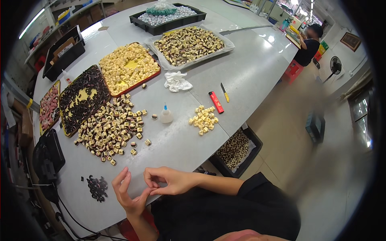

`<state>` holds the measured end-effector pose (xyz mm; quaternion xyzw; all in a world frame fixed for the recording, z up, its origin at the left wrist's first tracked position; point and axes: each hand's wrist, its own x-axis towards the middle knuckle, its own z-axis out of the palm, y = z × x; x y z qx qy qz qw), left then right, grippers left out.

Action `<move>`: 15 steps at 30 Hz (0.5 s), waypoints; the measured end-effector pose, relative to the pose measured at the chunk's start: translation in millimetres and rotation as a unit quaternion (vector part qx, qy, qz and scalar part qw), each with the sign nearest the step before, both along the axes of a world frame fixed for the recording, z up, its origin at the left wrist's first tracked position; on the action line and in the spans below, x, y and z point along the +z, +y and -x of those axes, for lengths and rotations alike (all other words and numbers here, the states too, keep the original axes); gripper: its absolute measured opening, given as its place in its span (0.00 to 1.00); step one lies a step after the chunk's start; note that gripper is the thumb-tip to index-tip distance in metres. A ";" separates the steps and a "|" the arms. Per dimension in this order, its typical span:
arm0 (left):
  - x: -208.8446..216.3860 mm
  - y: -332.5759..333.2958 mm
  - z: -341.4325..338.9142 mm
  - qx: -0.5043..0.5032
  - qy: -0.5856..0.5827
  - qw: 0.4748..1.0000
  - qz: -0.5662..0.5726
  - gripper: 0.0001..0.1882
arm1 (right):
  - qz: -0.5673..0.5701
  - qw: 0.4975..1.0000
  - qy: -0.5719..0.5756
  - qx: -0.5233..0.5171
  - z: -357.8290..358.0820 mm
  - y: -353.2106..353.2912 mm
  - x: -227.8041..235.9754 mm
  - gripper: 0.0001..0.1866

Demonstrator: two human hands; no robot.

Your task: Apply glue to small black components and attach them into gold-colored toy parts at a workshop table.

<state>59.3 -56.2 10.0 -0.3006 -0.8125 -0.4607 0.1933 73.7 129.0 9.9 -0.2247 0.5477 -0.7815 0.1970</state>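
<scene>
My left hand (130,193) is raised at the table's near edge, fingers stretched upward and apart, its thumb reaching across to my right hand. The fingertips of my right hand (171,181) are pinched together against that thumb; anything between them is too small to make out. Beside my left hand lies a small heap of curved black pieces (97,188). Beyond the hands spreads a large pile of small cream-and-dark pieces (110,128). A loose cluster of plain cream pieces (203,119) sits farther right, near a small squeeze bottle (166,115) with a blue needle tip.
Trays of black pieces (69,110), cream pieces (155,74) and pink pieces (49,106) line the left. A red lighter (216,102), a yellow-handled knife (225,93) and crumpled tissue (177,81) lie mid-table. Below the right edge stands a filled black bin (255,150). Another person (309,47) sits far right.
</scene>
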 end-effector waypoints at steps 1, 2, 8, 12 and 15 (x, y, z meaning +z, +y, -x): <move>0.2 0.2 -0.1 0.002 0.001 1.000 0.001 0.40 | 0.000 1.000 0.002 -0.003 0.1 -0.4 -0.5 0.10; 0.5 0.4 -0.2 0.004 0.002 1.000 0.002 0.41 | 0.000 1.000 0.004 -0.006 0.3 -0.5 -0.7 0.10; 1.5 0.9 0.2 0.005 0.009 1.000 0.011 0.41 | -0.008 1.000 0.011 -0.004 0.4 0.0 -0.2 0.11; 1.6 1.7 1.0 0.004 0.012 1.000 0.009 0.41 | -0.022 1.000 0.009 -0.002 0.8 2.0 1.4 0.10; 1.2 1.2 1.0 0.008 0.013 1.000 0.010 0.41 | -0.050 0.999 0.005 -0.001 1.5 3.3 2.8 0.10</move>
